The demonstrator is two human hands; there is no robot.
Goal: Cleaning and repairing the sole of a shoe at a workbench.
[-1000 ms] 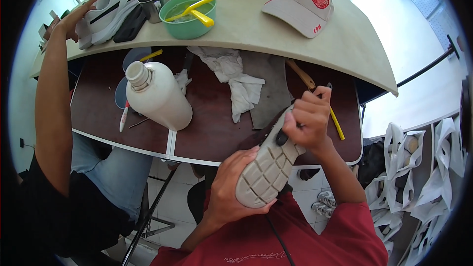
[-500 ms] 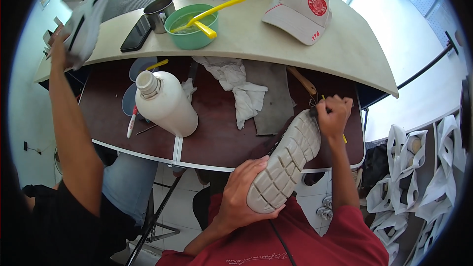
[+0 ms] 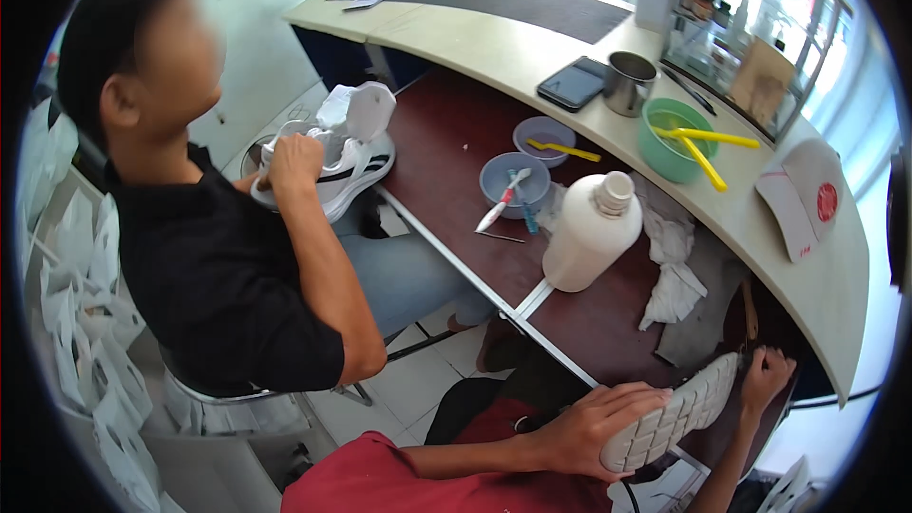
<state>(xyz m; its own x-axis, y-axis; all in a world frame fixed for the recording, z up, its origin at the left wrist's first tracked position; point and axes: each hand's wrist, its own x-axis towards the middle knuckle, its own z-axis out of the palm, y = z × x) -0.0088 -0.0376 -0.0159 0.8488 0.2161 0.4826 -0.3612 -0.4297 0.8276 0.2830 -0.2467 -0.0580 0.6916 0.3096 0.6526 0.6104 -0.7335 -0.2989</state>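
My left hand is wrapped round the heel end of a shoe, whose pale blocky sole faces up. The shoe is held over the near edge of the dark red table, tilted with its toe away to the right. At that toe my right hand is closed, its fingers curled against the sole's tip. Whatever small dark thing it grips is mostly hidden. A wooden-handled tool lies just beyond, beside a grey cloth.
A white bottle stands mid-table near two bowls and a white-and-red brush. On the raised counter are a green bowl, metal cup, phone and cap. At left, a seated person handles a white shoe.
The view has swung left, bringing the seated person fully in. That person's white shoe has come down from above the counter to lap height. Both my hands stay on my shoe.
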